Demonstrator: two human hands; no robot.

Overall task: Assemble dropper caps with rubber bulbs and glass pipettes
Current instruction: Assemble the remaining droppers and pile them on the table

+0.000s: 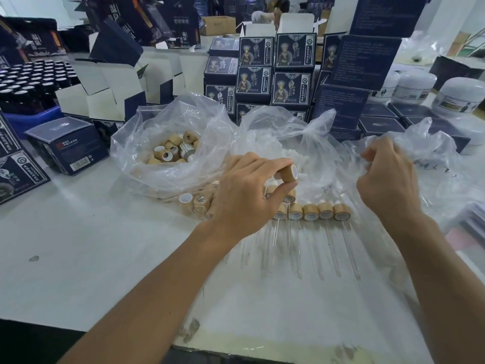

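My left hand pinches a bamboo dropper cap between thumb and forefinger, its white-lined opening turned to the right. My right hand has its fingers curled into the clear plastic bag at the right; what it holds inside is hidden. Below the hands lies a row of several assembled droppers, bamboo collars side by side and glass pipettes pointing toward me. A clear bag of loose bamboo caps sits open at the left. The middle bag holds white rubber bulbs.
Stacks of dark blue printed cartons stand behind the bags. A blue carton lies at the left, beside open white-lined boxes and a tray of dark bottles. White jars stand at the far right. The table's front edge is near me.
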